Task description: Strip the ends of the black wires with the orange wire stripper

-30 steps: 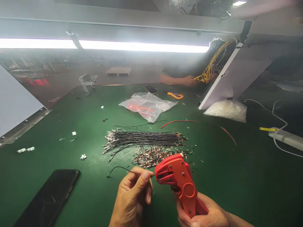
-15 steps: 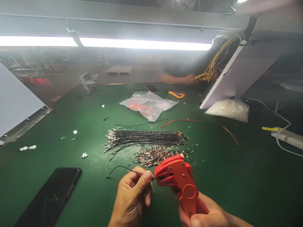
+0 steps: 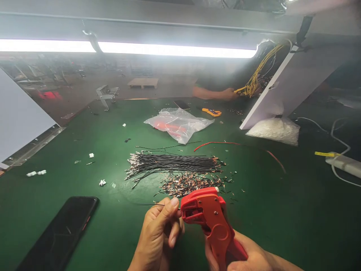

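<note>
Pinched between the thumb and fingers of my left hand [image 3: 159,229] is a thin black wire [image 3: 149,204]. Its free part trails left, blurred. The wire's other end is at the jaws of a red wire stripper [image 3: 207,216]; how far it reaches inside is hidden. My right hand [image 3: 248,252] is wrapped round the stripper's handles. Just beyond the tool lies a heap of short black and copper wire scraps [image 3: 188,183]. Behind that, a bundle of black wires [image 3: 175,163] lies crosswise, with silvery terminals at the left and copper ends at the right.
A phone [image 3: 62,229] lies at left. Farther back are a clear plastic bag [image 3: 180,122] with something red inside, a yellow tool [image 3: 211,112] and a bag of white pieces [image 3: 275,131]. A co-worker's arm [image 3: 211,93] reaches in behind, near yellow wires [image 3: 255,77]. A lamp [image 3: 175,49] hangs overhead.
The stripper has shifted slightly left, and its handles appear more spread. The wire's trailing end has swung from a curve into a blurred, straighter line. My left hand stays pinched on it.
</note>
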Demonstrator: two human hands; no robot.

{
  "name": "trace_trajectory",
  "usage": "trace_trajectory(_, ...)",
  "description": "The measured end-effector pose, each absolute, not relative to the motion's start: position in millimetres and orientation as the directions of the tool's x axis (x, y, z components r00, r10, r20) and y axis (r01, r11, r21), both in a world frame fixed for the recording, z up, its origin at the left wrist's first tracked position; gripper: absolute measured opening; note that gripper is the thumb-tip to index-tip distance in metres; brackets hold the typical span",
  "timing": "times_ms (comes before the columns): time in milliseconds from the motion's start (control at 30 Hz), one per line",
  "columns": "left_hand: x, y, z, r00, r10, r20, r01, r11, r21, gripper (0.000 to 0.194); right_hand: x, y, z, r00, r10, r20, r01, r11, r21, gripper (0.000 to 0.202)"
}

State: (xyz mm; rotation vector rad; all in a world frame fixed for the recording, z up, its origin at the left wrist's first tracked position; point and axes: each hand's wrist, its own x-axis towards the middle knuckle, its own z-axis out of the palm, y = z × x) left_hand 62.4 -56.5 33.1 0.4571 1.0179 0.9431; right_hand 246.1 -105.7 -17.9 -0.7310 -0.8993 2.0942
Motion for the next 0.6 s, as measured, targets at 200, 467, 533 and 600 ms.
trace_trajectory(200, 62.2, -56.4, 27.0, 0.2, 0.851, -0.485, -0.459, 0.519, 0.721, 0.039, 247.9, -102.8, -12.8, -0.577, 0.772, -0.267, -0.357, -0.532, -0.768, 0.036)
trace_trajectory(467, 62.8, -54.4, 25.6, 0.159, 0.882, -0.444, -0.423, 0.468, 0.776, 0.044, 251.0, -103.2, -22.0, -0.597, 0.766, -0.238, -0.363, -0.522, -0.772, 0.04)
trace_trajectory(533, 63.2, -54.5, 25.6, 0.139, 0.884, -0.446, -0.419, 0.461, 0.782, 0.046, 251.4, -103.4, -22.4, -0.608, 0.758, -0.235, -0.358, -0.526, -0.771, 0.04)
trace_trajectory(600, 63.7, -55.2, 26.3, 0.115, 0.887, -0.447, -0.416, 0.451, 0.789, 0.047, 251.2, -103.7, -21.0, -0.605, 0.76, -0.239, -0.358, -0.527, -0.771, 0.041)
